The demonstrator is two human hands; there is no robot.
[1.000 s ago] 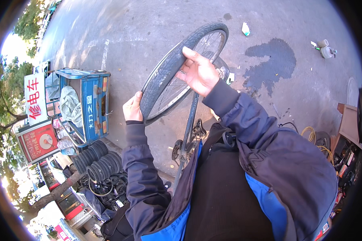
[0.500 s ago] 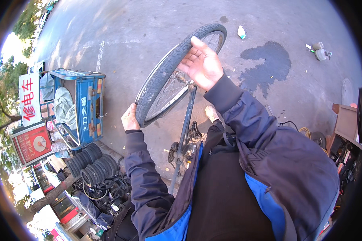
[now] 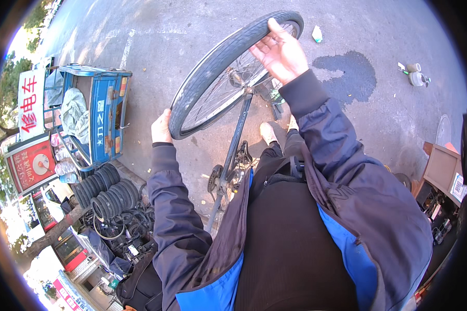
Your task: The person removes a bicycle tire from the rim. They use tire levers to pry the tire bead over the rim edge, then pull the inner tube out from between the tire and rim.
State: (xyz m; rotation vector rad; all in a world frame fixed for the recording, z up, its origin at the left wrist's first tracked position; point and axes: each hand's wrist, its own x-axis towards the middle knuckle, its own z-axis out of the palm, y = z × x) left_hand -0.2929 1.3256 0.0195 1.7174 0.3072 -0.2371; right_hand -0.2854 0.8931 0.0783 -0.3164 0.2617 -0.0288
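A bicycle wheel [image 3: 212, 115] with a black treaded tyre [image 3: 220, 58] and thin spokes stands tilted in front of me. It is joined to a dark bicycle frame [image 3: 238, 127] that runs back toward my body, with a crank and chainring [image 3: 215, 178] beside my leg. My left hand [image 3: 162, 127] is closed on the tyre's near left side, its fingers partly hidden behind the rubber. At the tyre's far right part, my right hand [image 3: 284, 56] is palm up, the thumb over the tread and the fingers against the tyre's near side.
To the left stand a blue cargo tricycle [image 3: 109, 116] and stacked black tyres [image 3: 109, 192]. A dark wet patch [image 3: 355, 78] marks the ground at right, near a small white bag [image 3: 317, 34] and a pale container [image 3: 418, 79]. A brown box [image 3: 440, 168] is at far right.
The wheel and both hands sit higher in the picture, the right hand also farther right. My view has shifted a little, and both shoes now show.
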